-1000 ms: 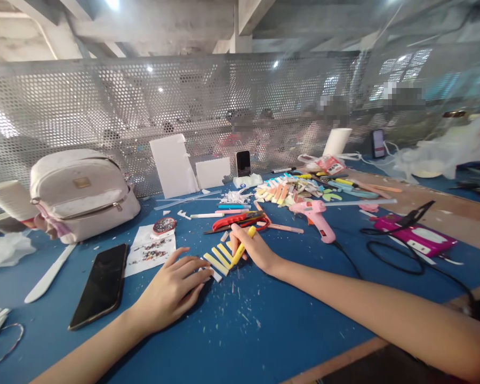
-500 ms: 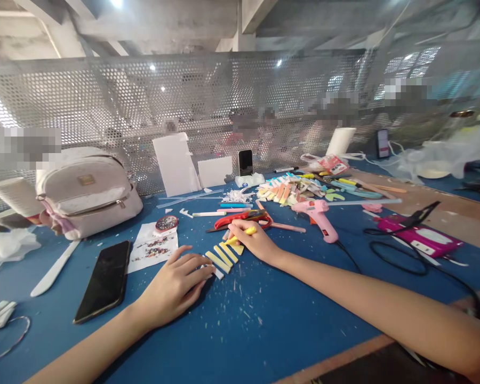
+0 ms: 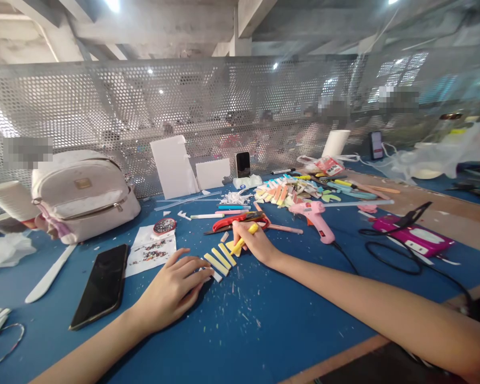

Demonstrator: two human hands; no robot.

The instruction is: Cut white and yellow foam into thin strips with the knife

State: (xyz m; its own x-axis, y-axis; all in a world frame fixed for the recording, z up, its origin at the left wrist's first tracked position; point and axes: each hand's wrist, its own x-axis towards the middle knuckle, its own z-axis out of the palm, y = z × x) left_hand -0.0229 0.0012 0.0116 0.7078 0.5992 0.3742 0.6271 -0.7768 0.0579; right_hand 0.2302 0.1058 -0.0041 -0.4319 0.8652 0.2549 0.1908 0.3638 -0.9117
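While the right hand (image 3: pixel 258 246) keeps a yellow pen (image 3: pixel 237 247) pinched in closed fingers, the pen's lower end angles down at the fan of yellow strips (image 3: pixel 221 257) near mid-frame — whether it touches one is too small to tell. The left hand (image 3: pixel 180 280) lies with fingers loosely spread, gripping nothing visible, its tips at a white strip (image 3: pixel 216 275) on the fan's lower left. The strips look light and loose, so a sideways drag of the pen, or a brush of the left fingertips, could skew their spacing. Red-handled scissors (image 3: pixel 229 221) sit just above the right hand, where lifted knuckles might knock them. A broad leftward sweep could catch the paper sheet (image 3: pixel 144 236) and scatter its colourful bits (image 3: pixel 156 249). Right of centre, the pink glue gun (image 3: pixel 322 224) trails a cable (image 3: pixel 346 258) toward the right forearm (image 3: pixel 364 290), a possible snag. Easiest room is lower middle, where the blue desk (image 3: pixel 260 341) carries pale flecks — though its brown edge (image 3: pixel 344 357) slants across the lower right.
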